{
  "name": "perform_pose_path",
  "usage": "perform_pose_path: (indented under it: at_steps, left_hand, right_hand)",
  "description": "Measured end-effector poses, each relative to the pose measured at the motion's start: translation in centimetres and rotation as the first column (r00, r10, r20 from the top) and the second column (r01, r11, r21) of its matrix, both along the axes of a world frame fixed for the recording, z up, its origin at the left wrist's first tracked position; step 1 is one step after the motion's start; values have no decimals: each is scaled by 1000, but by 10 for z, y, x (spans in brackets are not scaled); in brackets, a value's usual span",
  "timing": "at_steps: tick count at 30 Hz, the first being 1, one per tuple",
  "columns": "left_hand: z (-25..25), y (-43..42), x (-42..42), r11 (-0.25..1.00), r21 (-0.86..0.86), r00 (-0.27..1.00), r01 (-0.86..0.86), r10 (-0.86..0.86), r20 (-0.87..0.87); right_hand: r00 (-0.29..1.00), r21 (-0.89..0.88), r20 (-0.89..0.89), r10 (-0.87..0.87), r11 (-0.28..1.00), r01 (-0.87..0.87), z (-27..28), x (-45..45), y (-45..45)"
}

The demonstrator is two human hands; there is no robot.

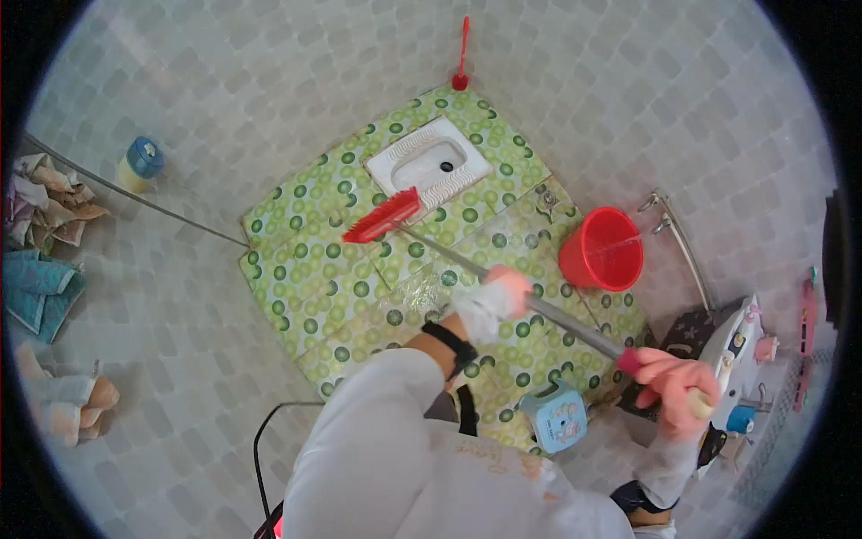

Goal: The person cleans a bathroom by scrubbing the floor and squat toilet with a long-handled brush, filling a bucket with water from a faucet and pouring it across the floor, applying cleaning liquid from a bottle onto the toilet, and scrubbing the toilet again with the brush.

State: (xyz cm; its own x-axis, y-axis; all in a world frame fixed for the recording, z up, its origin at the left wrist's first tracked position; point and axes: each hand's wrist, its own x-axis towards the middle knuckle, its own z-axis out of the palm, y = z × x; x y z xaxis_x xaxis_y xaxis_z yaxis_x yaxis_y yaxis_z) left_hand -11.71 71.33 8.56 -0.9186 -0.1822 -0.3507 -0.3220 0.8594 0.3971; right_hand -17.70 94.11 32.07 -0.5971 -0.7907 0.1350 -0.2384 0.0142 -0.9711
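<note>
A long-handled broom (467, 262) with a grey handle slants across the view. Its red head (382, 218) is at the near edge of the white squat toilet (382, 166), over green-patterned floor; I cannot tell whether the bristles touch. My left hand (509, 292) is closed around the middle of the handle, a dark band on that wrist. Higher up, past a dark pink sleeve on the handle, my right hand (673, 386) is closed around its end. The water tap and red bucket (588, 260) lie beyond my hands.
A light blue step stool (558, 418) stands close to my body. At right are a washbasin (725, 346) and a wall tap (660, 211). A red toilet brush (461, 81) stands in the far corner. Towels (40, 283) hang at left near a cable (171, 213).
</note>
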Motion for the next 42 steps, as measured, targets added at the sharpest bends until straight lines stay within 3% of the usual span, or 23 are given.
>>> perform_pose_path:
  at_steps: [1, 3, 5, 6, 10, 12, 14, 15, 18, 20, 22, 24, 25, 31, 35, 36, 37, 42]
  left_hand:
    - [-4, 11, -13, 998, 56, 1000, -9, 10, -19]
    - [-1, 19, -29, 990, 141, 958, -26, 65, -281]
    - [4, 5, -42, 992, 127, 964, -4, 38, -264]
    - [6, -4, -43, 993, 108, 969, 36, -8, -248]
    - [2, -6, -30, 984, 177, 977, -23, 60, -204]
    - [2, 9, -17, 931, 317, 960, -182, 238, -147]
    - [14, 12, -3, 952, 284, 966, -114, 173, -192]
    - [20, 13, -5, 968, 244, 967, -56, 113, -227]
    - [-1, 14, -42, 972, 230, 948, -41, 111, -298]
    - [-12, -4, -66, 984, 177, 955, 22, 32, -296]
    - [-10, -19, -79, 988, 129, 959, 80, -42, -279]
    - [6, -20, -88, 997, 24, 984, 78, -73, -165]
    - [27, -18, -79, 992, 76, 987, 96, -86, -135]
    - [21, 23, -57, 988, 155, 998, 12, -4, -57]
    - [-6, 7, -93, 991, 119, 992, 55, -40, -120]
    - [-15, -3, -101, 995, 36, 979, 94, -86, -185]
    - [-13, -9, -102, 991, -48, 961, 127, -135, -240]
    - [8, 9, -105, 994, -7, 990, 113, -113, -83]
  right_hand:
    - [999, 17, -49, 19, 1000, -18, 18, 1, -1]
    - [994, 64, -104, -25, 997, 32, 33, 3, 3]
    - [983, 117, -149, -106, 985, 124, 34, 18, -10]
    - [898, 58, -406, 172, 985, -162, 23, 3, -10]
    - [964, 53, -260, 50, 998, -38, 42, 15, -18]
    - [983, 46, -183, -6, 999, 14, 49, 12, -15]
    - [993, 78, -119, -23, 996, 33, 53, 7, -8]
    - [990, 97, -76, -115, 988, 122, 49, 4, -3]
    - [972, 81, -128, -195, 975, 206, 35, -3, 0]
    - [967, 68, -166, -192, 976, 206, 20, 4, -13]
    - [939, 18, -334, -77, 996, 88, 0, 1, -18]
    - [961, 12, -263, -90, 995, 97, 11, -5, -18]
    - [972, 25, -223, -74, 996, 81, 21, -10, -15]
    - [988, 29, -84, -127, 991, 130, 31, -32, 17]
    - [970, 77, -112, -218, 971, 227, 14, -14, 1]
    - [970, 16, -230, -79, 996, 85, 0, -18, 1]
    - [972, 5, -210, -102, 994, 105, -5, -17, -4]
    - [975, -33, -210, -73, 997, 67, 19, -38, 10]
